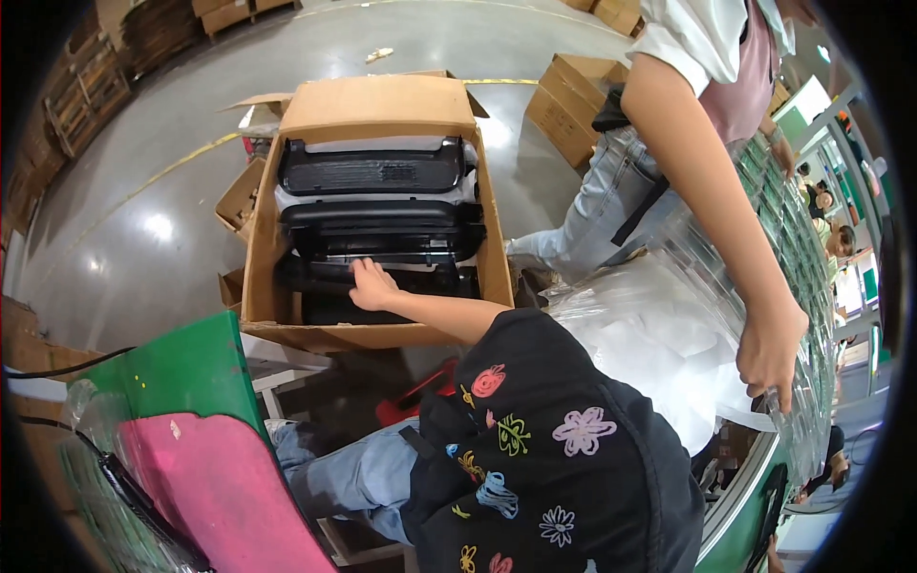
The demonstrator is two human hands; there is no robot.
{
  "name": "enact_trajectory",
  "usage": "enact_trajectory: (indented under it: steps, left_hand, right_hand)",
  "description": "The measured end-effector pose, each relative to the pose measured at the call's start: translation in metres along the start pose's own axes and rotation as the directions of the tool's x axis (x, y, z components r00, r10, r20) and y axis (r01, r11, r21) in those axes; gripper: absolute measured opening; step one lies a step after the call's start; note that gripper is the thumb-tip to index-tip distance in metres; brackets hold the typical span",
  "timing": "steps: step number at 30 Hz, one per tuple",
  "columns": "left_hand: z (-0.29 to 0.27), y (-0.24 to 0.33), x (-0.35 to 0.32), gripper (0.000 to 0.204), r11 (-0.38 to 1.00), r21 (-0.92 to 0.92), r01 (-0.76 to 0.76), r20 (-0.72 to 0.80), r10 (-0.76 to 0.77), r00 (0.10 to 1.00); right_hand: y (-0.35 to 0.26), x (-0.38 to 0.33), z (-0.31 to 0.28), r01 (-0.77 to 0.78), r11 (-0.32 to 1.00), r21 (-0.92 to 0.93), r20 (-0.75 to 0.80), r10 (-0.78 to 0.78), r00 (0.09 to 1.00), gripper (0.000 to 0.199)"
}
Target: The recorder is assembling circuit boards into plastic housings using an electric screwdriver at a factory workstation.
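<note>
Long black panels (382, 212) lie crosswise in a row inside the open carton (382, 103). The farthest shows a broad, ribbed face; nearer ones look narrower.

A glossy grey floor (411, 43) spreads beyond the hand (374, 287), with a yellow line (172, 170) and bright light reflections (159, 226) to the hand's left. Wooden pallets (88, 81) stand farther left; a green tabletop (196, 368) sits nearer, below-left; green panels (794, 121) rise far right.
</note>
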State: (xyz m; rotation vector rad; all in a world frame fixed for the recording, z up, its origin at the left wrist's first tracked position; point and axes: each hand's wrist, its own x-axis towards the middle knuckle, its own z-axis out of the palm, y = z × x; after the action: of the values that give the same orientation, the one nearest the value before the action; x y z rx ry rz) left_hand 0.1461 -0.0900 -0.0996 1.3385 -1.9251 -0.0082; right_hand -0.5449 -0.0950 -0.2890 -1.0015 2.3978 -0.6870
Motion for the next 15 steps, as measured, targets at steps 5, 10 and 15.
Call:
enact_trajectory:
  steps: [5, 10, 15]
  left_hand:
    - [0.002, -0.059, -0.027, 0.032, 0.996, -0.038, 0.086, -0.01, -0.087, 0.996]
    - [-0.082, -0.095, -0.08, 0.036, 0.976, 0.042, 0.215, -0.107, -0.21, 0.972]
    - [-0.133, -0.105, -0.106, 0.04, 0.951, 0.057, 0.304, -0.163, -0.292, 0.943]
  right_hand:
    - [0.047, -0.015, 0.031, -0.078, 0.973, -0.218, 0.213, 0.126, 0.969, 0.068]
    - [0.062, -0.015, 0.03, -0.133, 0.929, -0.346, 0.269, 0.234, 0.934, 0.075]
    - [0.07, 0.003, 0.016, -0.062, 0.919, -0.391, 0.33, 0.202, 0.922, 0.064]
